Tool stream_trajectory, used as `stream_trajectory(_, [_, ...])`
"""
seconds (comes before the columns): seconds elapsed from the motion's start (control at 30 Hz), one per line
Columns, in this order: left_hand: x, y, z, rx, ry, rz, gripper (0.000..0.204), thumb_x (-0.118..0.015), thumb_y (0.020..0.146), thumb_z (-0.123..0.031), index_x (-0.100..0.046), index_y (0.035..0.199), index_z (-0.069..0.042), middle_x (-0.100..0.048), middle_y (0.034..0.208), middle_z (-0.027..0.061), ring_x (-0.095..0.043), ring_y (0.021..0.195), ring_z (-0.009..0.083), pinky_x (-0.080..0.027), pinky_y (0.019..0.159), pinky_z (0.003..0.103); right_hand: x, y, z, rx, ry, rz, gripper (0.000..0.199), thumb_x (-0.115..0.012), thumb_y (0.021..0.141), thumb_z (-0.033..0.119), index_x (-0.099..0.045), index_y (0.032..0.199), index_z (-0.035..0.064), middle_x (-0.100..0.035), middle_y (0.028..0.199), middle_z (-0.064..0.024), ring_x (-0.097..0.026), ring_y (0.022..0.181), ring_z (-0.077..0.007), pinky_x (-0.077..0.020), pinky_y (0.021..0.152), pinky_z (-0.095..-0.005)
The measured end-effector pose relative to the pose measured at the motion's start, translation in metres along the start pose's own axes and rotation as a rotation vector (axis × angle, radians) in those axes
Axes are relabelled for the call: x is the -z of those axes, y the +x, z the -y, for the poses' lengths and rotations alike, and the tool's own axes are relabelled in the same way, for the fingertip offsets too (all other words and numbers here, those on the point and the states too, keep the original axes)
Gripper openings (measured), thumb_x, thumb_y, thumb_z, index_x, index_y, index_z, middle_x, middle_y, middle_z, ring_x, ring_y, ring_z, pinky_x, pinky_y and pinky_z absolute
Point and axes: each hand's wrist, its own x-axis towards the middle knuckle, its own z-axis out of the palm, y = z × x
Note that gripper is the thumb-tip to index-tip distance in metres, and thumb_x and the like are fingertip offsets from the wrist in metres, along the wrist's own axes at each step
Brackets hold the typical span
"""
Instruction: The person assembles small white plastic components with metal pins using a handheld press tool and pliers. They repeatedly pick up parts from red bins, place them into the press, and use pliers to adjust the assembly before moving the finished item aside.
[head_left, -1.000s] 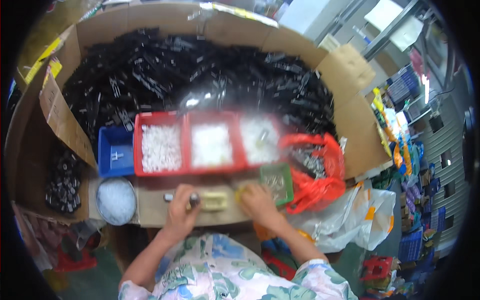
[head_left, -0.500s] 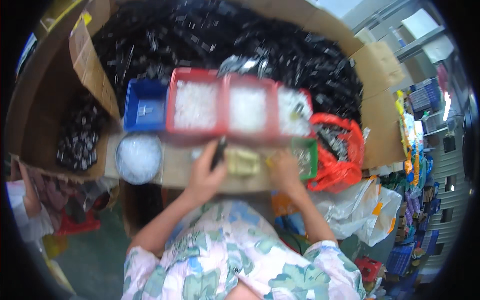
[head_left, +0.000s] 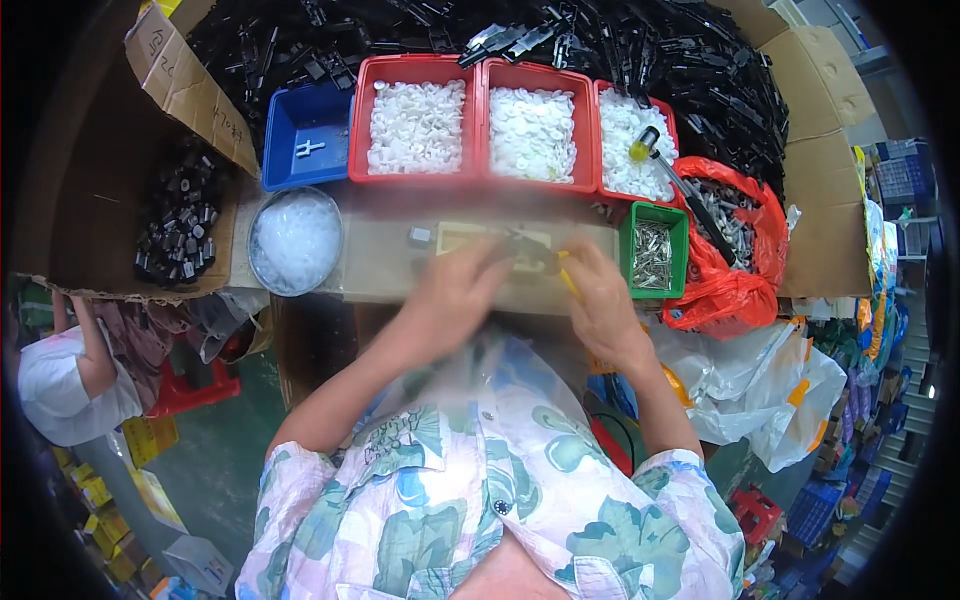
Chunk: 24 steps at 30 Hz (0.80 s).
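My left hand (head_left: 458,292), blurred by motion, is closed with its fingertips at a small black plastic piece (head_left: 528,243) over a cream block (head_left: 465,234) on the work board. My right hand (head_left: 606,305) is closed around a slim yellow tool (head_left: 568,277) just right of the block; the tool's working end cannot be made out. A small grey-white piece (head_left: 420,235) lies on the board left of the block. Beyond my right hand stands a green tray (head_left: 684,262) of small metal parts.
Behind the board are a blue tray (head_left: 283,140) and red trays (head_left: 478,120) of white parts. A screwdriver (head_left: 700,205) lies across the last tray and a red bag (head_left: 765,220). A round bowl (head_left: 250,250) stands left. Black parts fill the cardboard box (head_left: 815,150) behind.
My left hand has brought the black piece right, over the cream block. My right hand stays close to the block with the yellow tool. The whole view has shifted and the trays appear higher.
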Motion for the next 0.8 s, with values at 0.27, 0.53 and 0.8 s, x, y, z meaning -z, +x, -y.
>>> stream_trajectory(0.27, [0.000,-0.002,0.003,-0.103,-0.019,0.089,0.031,-0.055,0.104,-0.029,-0.060,0.107,0.002,-0.055,0.067,0.0132,-0.051,0.057,0.0180,-0.043,0.056,0.033,-0.007,-0.009,0.001,0.015,-0.010,0.049,0.012,-0.058,0.078,-0.008,-0.054,0.089,-0.0033,-0.055,0.094,-0.0199,-0.058,0.086,-0.0421,-0.0468,0.076,-0.0493])
stream_trajectory(0.53, [0.014,-0.001,0.017,0.591,-1.266,0.737,0.040,-0.056,0.102,-0.039,-0.056,0.090,-0.001,-0.050,0.063,0.0045,-0.043,0.045,0.0114,-0.037,0.041,0.025,0.006,-0.016,0.009,0.069,0.047,0.097,0.014,-0.058,0.076,-0.008,-0.053,0.088,-0.0035,-0.056,0.093,-0.0198,-0.058,0.083,-0.0426,-0.0482,0.074,-0.0482])
stream_trajectory(0.8, [0.012,0.005,0.017,0.471,-1.179,0.691,0.044,-0.058,0.100,-0.043,-0.058,0.096,0.001,-0.052,0.066,0.0045,-0.047,0.048,0.0108,-0.039,0.045,0.025,0.019,-0.011,0.016,0.031,-0.072,0.098,0.025,-0.062,0.073,-0.003,-0.058,0.098,-0.0016,-0.060,0.116,-0.0176,-0.059,0.104,-0.0376,-0.0434,0.093,-0.0511])
